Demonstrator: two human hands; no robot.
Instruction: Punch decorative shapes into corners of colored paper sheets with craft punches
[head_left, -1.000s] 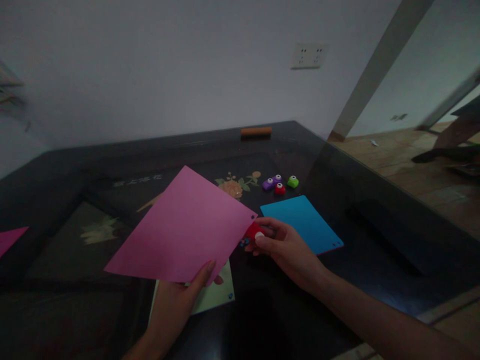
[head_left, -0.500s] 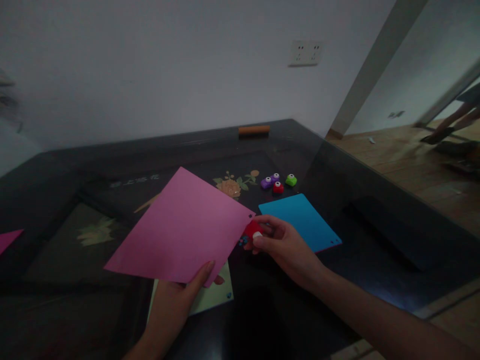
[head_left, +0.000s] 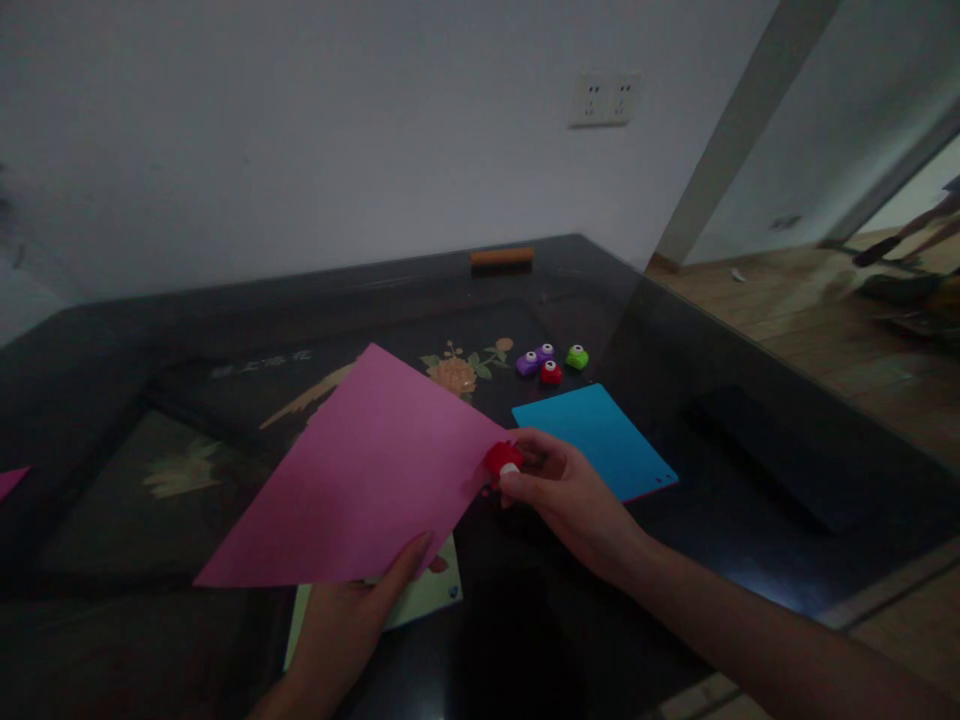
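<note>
I am looking down from the head camera at a dark, glossy desk (head_left: 750, 470) with a faded flower pattern under its surface. My left hand (head_left: 352, 625) comes up from the bottom edge and pinches the near edge of a large pink square sheet of paper (head_left: 367, 480), thumb on top, fingers hidden beneath. The sheet is lifted off the desk and tilted, one corner pointing away from me. My right hand (head_left: 562, 490) reaches in from the lower right with its fingers curled closed around a small red plastic paper punch with a white button (head_left: 504, 461). The punch sits right at the pink sheet's right corner, touching its edge; I cannot tell whether the paper is inside the slot.

Under the pink sheet, a pale green sheet of paper (head_left: 420, 598) lies flat on the desk, only its near corner showing. Just beyond my right hand lies a blue square sheet of paper (head_left: 600, 435). Farther back, near the blue sheet's far corner, stand three more small punches close together: a purple one (head_left: 534, 358), a red one (head_left: 551, 372) and a green one (head_left: 577, 356). At the desk's far edge lies an orange-brown bar (head_left: 502, 257), well apart from everything else.
</note>
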